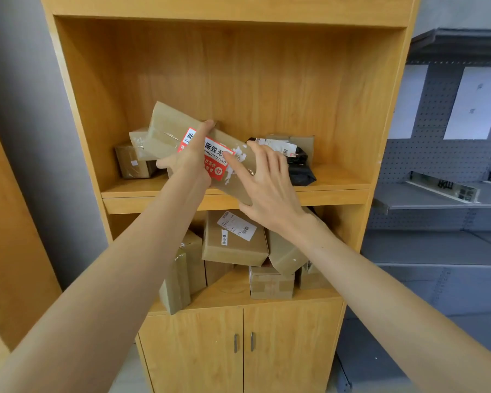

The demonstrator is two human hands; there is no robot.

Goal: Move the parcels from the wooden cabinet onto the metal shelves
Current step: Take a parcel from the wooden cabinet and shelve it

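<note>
Where the upper shelf of the tall wooden cabinet (335, 177) carries its stock, entries run from the cabinet's left wall rightward.

Item: small brown cardboard box (132, 163), at the shelf's left rear, with a second taped box (138, 143) leaning on top of it.

Item: long flat brown cardboard parcel with a red-and-white seal label (167, 129), tilted, its long axis running from upper left, above the small boxes, down to lower right past the shelf's front edge. Left hand (189, 163): grip closed round the parcel's middle, fingers curled over the far edge, thumb on the underside. Right hand (267, 185): fingers straight and spread, palm pressed flat against the parcel's lower right end; it holds nothing by curling. Both hands are on the parcel; the left carries the firmer hold.

Item: black plastic mailer bag with a white label (301, 168), right of the parcel on the same shelf, a tan box behind it.

Item: heap of brown cardboard boxes (233, 242) on the cabinet's lower shelf, directly beneath the parcel.

Item: grey metal shelves with a pegboard back (425, 199), right of the cabinet.

Judgement: the parcel should come out towards the person, then swing right; its lower end may clip the mailer bag.
</note>
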